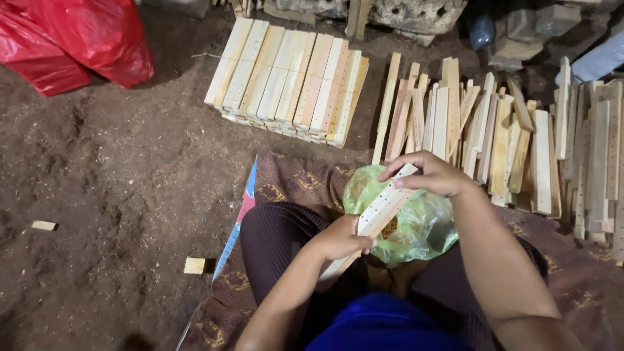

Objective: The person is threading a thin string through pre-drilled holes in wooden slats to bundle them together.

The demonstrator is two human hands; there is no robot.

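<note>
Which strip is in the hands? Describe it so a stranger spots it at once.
Start at the green plastic bag on the lap. Across it lies a pale wooden strip dotted with holes, left hand low, right hand at top. It alone is held.

Both hands grip a drilled wooden slat over a seemingly plastic green bag.

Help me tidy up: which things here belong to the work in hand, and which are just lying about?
In use: wooden strip, left hand, right hand, green bag.
Lying about: red bag, neat stack, loose strips, small block.
</note>
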